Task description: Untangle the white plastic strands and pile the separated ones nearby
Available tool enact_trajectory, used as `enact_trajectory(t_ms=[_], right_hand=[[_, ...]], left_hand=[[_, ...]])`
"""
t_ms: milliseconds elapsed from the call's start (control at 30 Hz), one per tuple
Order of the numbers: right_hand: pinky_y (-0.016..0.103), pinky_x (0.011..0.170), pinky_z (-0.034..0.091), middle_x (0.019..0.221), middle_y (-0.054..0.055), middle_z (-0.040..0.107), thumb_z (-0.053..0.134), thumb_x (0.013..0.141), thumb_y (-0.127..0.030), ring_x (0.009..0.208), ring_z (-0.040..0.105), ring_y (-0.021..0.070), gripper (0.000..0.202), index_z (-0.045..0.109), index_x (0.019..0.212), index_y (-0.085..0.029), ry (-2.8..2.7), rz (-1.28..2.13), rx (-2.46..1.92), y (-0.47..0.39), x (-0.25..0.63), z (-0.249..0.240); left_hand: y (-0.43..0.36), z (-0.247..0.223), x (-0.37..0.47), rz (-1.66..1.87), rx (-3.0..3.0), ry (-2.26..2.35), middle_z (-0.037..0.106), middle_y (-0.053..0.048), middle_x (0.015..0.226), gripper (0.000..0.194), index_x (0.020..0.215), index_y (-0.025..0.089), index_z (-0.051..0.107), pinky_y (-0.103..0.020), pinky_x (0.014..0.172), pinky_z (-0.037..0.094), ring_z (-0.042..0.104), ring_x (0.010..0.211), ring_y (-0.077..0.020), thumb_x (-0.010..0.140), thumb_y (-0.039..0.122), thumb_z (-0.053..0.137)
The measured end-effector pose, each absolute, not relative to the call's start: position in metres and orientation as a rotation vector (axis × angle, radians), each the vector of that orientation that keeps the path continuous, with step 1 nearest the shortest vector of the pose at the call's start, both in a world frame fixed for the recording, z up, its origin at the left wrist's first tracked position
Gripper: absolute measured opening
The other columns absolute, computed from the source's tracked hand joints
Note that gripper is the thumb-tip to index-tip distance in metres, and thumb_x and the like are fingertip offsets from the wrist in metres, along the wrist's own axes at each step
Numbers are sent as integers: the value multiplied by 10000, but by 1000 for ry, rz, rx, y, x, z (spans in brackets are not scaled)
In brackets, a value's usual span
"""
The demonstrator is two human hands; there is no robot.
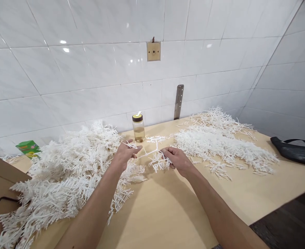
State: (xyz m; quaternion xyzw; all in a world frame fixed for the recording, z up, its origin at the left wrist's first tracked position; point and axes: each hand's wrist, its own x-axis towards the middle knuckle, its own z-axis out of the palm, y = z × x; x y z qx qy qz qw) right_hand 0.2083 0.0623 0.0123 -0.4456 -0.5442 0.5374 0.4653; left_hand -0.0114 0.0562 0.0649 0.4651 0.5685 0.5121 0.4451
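Observation:
A white, coral-like plastic branch (157,146) with forked twigs is held up between my two hands above the table. The fingers of my left hand (123,154) are pinched at the end of its long stem, and some thin white twigs show by the thumb. At the other side, my right hand (177,159) grips a side arm of the branch between thumb and fingers. To the left lies a large heap of similar white branches (71,169), close to my left forearm. A second, flatter pile of white branches (220,141) spreads out on the right.
A lidded bottle (139,130) of yellowish liquid stands behind my hands. The wooden table (162,214) meets a tiled wall carrying a socket plate (153,51). A metal strip (178,102) leans there. Also around are a green packet (29,148), cardboard (1,173) and a black bag (295,150).

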Motion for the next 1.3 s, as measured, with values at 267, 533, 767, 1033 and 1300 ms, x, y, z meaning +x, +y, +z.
enact_trajectory(t_ms=[267,533,767,1033,1300], right_hand=[[187,356,289,740,11,586,689,738,-518,502,405,65,358,635,728,-164,-1276,1331,-1114,63,208,15],[199,400,397,774,34,649,695,743,-509,547,493,91,350,666,787,-163,-1276,1288,-1116,64,206,13],[208,421,440,658,3,586,688,761,-548,526,488,90,392,663,771,-158,-1297,1347,-1051,62,209,13],[233,506,542,751,54,644,701,797,-477,632,614,131,324,630,802,-161,-1226,1550,-970,60,208,17],[247,540,557,820,45,693,688,768,-293,640,629,128,214,683,949,-179,-1391,1406,-998,65,204,1]], left_hand=[[58,73,-34,772,1640,1920,382,-16,325,619,341,203,459,-281,463,240,393,375,-143,708,651,678],[23,79,15,710,1515,1085,724,-130,802,346,883,145,736,-256,472,410,610,565,-173,803,475,669],[16,22,45,1014,2144,1273,671,-123,1069,496,1159,241,643,-418,882,451,594,1019,-316,696,63,649],[30,3,42,1238,1922,1345,613,-36,804,266,914,241,617,-304,727,391,547,786,-215,704,78,632],[39,13,41,1226,1181,1229,571,15,667,133,764,186,563,-239,524,374,493,571,-123,650,120,578]])
